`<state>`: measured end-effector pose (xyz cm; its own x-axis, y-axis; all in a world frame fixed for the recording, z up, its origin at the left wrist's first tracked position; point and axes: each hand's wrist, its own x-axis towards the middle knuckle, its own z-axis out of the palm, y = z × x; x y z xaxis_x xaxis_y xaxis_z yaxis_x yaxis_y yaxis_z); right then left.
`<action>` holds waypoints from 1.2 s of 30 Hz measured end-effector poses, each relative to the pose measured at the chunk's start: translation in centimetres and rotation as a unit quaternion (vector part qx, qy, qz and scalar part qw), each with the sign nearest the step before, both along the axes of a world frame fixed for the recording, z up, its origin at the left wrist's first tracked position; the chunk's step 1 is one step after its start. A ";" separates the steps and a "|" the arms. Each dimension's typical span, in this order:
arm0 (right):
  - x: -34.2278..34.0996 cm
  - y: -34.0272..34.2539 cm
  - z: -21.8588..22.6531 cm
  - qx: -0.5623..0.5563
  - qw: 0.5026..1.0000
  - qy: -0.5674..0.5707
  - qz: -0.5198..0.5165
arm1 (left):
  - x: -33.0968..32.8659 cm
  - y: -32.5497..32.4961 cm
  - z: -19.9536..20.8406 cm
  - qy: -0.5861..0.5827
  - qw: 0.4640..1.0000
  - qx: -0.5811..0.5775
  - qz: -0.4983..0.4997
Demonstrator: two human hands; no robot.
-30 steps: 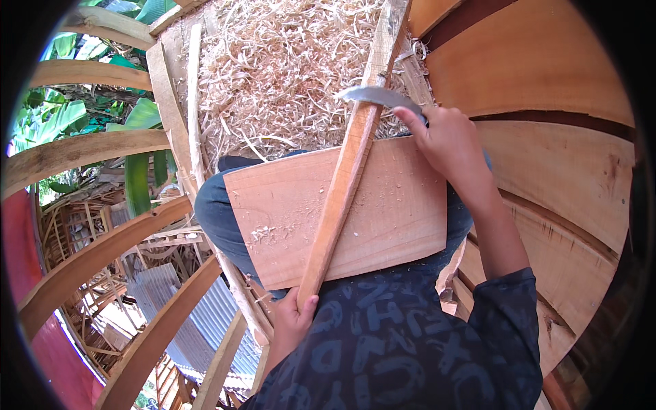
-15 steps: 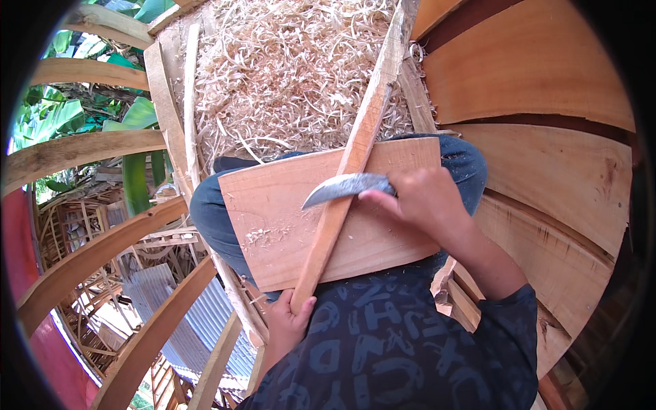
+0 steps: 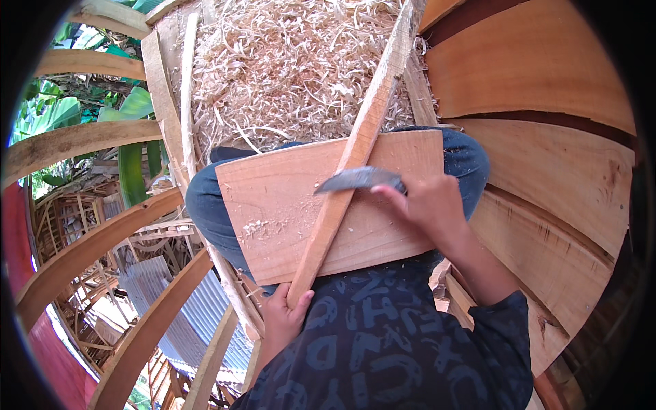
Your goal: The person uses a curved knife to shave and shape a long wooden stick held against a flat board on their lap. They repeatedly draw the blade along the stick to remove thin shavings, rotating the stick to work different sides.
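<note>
A long wooden strip [image 3: 335, 212] runs slantwise across a wide board [image 3: 273, 198] that lies over my crossed legs. My left hand [image 3: 285, 311] grips the strip's near end, thumb on top, below the board's near edge. In my right hand [image 3: 430, 205] is a curved knife [image 3: 359, 179], its handle hidden in my closed fingers. The blade, slightly blurred, lies across the strip around its middle, tip pointing left. Small wood chips [image 3: 263, 225] are scattered on the left part of the board.
A thick heap of curly wood shavings [image 3: 294, 68] covers the floor ahead of my legs. Broad wooden planks [image 3: 540, 178] form the right side. To the left are curved wooden slats [image 3: 102, 239] with gaps, showing corrugated metal sheets [image 3: 198, 321] and green leaves [image 3: 55, 116] beyond.
My right hand has moved slightly right with the knife, and the blade has turned a little along the strip. My left hand still grips the strip's near end.
</note>
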<state>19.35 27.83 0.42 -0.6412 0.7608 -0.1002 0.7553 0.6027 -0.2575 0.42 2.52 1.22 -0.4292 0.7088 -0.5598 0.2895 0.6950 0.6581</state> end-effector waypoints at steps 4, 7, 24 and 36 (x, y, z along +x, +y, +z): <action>-0.2 0.3 -0.2 -0.010 0.998 -0.002 -0.054 | 0.1 -0.2 -0.3 -0.017 1.000 -0.007 0.009; -0.7 -2.0 0.0 -0.022 1.000 0.015 0.003 | 0.2 -0.3 -0.7 -0.028 0.999 -0.004 0.016; 0.0 2.5 -0.2 0.045 0.996 0.003 -0.072 | 0.1 -0.7 -0.7 -0.057 0.998 -0.008 0.033; -0.5 3.3 0.3 -0.004 0.996 0.002 -0.094 | 0.1 -0.4 -0.8 -0.051 0.998 -0.013 0.017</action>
